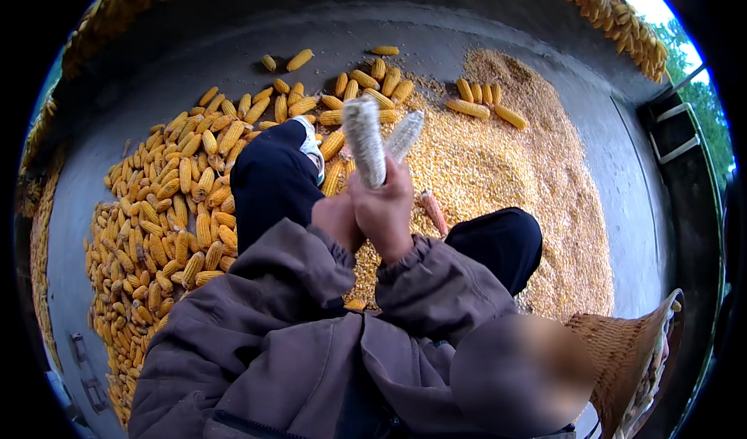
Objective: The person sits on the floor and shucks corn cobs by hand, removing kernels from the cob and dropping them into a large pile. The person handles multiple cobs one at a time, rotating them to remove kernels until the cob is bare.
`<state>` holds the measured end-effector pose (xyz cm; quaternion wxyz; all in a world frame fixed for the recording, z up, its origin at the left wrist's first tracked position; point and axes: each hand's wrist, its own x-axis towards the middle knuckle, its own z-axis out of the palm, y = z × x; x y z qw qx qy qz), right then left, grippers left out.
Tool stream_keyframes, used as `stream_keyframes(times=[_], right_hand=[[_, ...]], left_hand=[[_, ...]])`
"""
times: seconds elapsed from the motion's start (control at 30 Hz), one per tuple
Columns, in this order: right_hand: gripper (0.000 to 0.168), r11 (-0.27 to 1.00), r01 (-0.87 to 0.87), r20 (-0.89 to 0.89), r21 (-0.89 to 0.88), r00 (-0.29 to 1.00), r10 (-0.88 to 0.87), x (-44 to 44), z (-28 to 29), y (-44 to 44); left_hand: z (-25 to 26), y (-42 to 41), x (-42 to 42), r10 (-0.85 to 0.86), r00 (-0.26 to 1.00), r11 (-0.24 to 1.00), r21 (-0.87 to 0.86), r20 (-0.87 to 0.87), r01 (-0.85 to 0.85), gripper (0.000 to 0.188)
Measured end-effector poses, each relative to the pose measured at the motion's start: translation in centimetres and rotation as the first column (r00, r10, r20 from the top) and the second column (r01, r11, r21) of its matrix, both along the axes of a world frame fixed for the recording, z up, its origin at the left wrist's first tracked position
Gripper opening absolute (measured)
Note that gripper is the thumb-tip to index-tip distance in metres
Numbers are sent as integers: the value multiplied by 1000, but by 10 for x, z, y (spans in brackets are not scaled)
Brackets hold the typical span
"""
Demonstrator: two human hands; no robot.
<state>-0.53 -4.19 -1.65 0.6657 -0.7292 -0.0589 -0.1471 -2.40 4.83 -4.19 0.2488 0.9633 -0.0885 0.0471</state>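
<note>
My right hand (386, 214) is shut on a bare, whitish corn cob (364, 138) that points up and away from me. Pressed against it on the left is my left hand (337, 216), a fist whose fingers are mostly hidden. A second whitish cob (407, 134) slants up to the right from behind the right hand; its lower end, which runs towards the left fist, is covered. Below and around both hands lies a heap of loose yellow corn kernels (473, 164). A reddish bare cob (433, 212) rests on the kernels just right of my right hand.
A large pile of yellow corn ears (157, 223) covers the floor at left. Several ears (484, 103) lie at the far edge of the kernels. My knees flank the hands. At lower right stands a woven basket (621, 345) with cobs in it. Corn ears (618, 16) hang overhead.
</note>
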Motion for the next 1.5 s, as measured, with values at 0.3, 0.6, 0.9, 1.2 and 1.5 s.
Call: stream_keyframes(times=[0.3, 0.6, 0.9, 1.2, 1.5], right_hand=[[53, 872, -207, -80, 443, 960, 269, 24, -6, -35], [38, 450, -197, -154, 871, 761, 631, 16, 18, -70], [33, 569, -88, -322, 817, 749, 579, 13, 21, -84], [29, 825, 308, -123, 473, 951, -285, -23, 65, -225], [33, -236, 923, 284, -304, -149, -947, -172, 187, -524]], left_hand=[[27, 3, -15, -803, 482, -68, -750, -350, -658, 23], [35, 4, -21, -707, 609, 27, -874, -360, -485, 43], [27, 6, -16, -584, 629, 329, -858, -513, -394, 33], [9, 35, 1, -199, 774, 236, -796, -601, -557, 35], [38, 75, 32, -125, 940, -115, -937, -317, -331, 38]])
